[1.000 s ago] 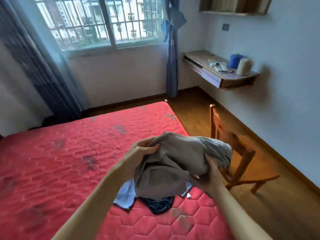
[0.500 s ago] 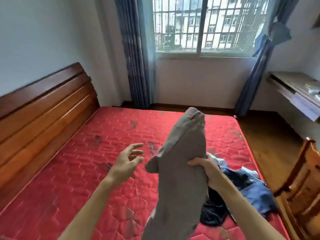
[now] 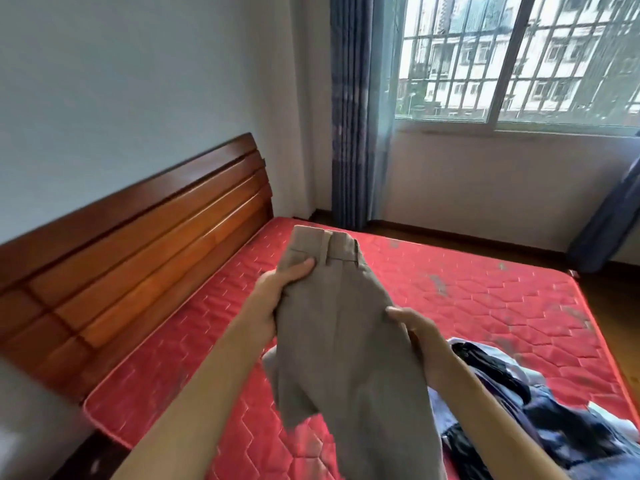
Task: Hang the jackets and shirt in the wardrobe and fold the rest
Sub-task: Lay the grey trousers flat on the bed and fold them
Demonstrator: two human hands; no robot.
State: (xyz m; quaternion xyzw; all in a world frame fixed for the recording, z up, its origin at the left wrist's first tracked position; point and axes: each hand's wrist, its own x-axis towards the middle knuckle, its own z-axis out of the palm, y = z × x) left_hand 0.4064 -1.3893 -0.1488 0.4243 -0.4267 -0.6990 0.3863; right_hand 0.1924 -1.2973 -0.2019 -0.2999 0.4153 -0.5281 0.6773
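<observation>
Over the bed (image 3: 485, 306), the trousers (image 3: 346, 341) probably need the waistband levelled and the legs matched before folding. The left hand (image 3: 277, 292) pinches the cloth just below the waistband and the right hand (image 3: 422, 344) grips the edge lower down. The trousers hang between them, beside the pile of clothes (image 3: 519, 403).

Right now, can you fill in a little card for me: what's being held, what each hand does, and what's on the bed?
held: grey-brown trousers, lifted above the mattress, waistband up
left hand: grips the trousers just below the waistband
right hand: grips their right edge, lower down
pile: dark and blue clothes on the mattress, right of the trousers
behind: wooden headboard, curtain, barred window
</observation>
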